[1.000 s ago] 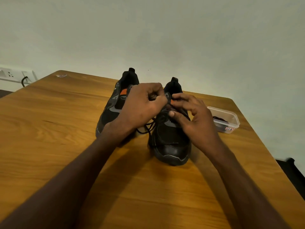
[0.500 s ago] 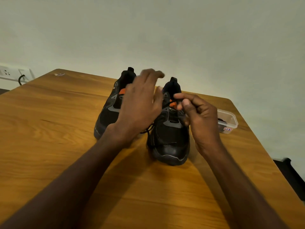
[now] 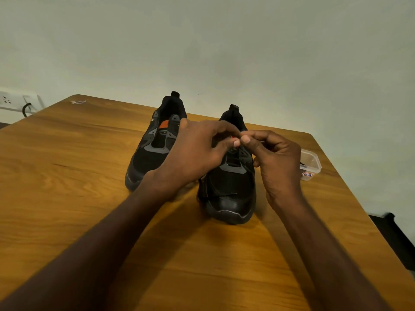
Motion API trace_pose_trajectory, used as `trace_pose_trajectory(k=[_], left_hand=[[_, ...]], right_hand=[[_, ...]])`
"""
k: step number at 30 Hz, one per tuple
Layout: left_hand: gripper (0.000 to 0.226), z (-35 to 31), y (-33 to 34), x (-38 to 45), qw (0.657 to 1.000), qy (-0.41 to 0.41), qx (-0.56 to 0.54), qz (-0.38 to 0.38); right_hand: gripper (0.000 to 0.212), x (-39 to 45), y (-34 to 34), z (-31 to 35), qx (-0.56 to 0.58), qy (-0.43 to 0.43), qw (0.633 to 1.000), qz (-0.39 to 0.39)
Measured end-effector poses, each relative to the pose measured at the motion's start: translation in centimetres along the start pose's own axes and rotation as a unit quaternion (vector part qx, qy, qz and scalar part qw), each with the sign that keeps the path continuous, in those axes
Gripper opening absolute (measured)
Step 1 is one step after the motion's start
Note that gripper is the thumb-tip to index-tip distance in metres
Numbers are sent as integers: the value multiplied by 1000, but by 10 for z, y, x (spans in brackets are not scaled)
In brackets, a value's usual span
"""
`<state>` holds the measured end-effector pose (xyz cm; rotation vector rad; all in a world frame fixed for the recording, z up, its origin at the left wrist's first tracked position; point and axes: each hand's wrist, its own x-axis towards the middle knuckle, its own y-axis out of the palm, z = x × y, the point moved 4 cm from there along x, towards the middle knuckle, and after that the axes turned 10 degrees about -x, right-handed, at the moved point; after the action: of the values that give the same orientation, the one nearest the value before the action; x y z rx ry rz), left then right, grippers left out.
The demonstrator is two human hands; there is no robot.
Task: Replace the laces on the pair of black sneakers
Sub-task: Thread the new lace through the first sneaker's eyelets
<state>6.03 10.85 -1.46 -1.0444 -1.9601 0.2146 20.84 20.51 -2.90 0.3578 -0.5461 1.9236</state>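
Both hands meet over the tongue of the nearer sneaker (image 3: 231, 194) on the desk (image 3: 67, 176): left hand (image 3: 197, 153) and right hand (image 3: 276, 158) fingers pinch together at the black lace (image 3: 247, 166), thin and limp, likely best taken by its stiff tip. Second sneaker (image 3: 157, 149), unlaced, sits just left of the fingers; the plastic tub (image 3: 311, 163) right of them has a small unreadable red-lettered label.

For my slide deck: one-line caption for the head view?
Both hands, left and right, work a lace above the right-side black sneaker on a wooden table.
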Motion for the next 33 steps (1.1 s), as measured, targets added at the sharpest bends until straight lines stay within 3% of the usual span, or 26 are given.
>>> trace_pose_trajectory(k=[4, 10, 13, 17, 21, 28, 33], left_hand=[[10, 1, 1, 0, 995, -28, -96, -21], [17, -4, 6, -3, 999, 20, 21, -18], [17, -10, 9, -4, 998, 30, 58, -1], [24, -9, 17, -7, 993, 28, 111, 33], [25, -9, 18, -5, 992, 10, 118, 38], [18, 2, 15, -4, 996, -85, -31, 1], [28, -14, 25, -2, 986, -25, 139, 86]], right_hand=[[14, 2, 2, -4, 2, 21, 1000, -3], [39, 5, 5, -24, -274, 8, 961, 14], [43, 6, 1, -24, -254, 76, 964, -2], [16, 9, -9, -27, -180, 109, 978, -15], [11, 8, -13, -28, -116, 135, 984, -13], [13, 10, -11, -32, -79, 172, 982, -3], [11, 8, -10, -31, -83, 156, 984, 3]])
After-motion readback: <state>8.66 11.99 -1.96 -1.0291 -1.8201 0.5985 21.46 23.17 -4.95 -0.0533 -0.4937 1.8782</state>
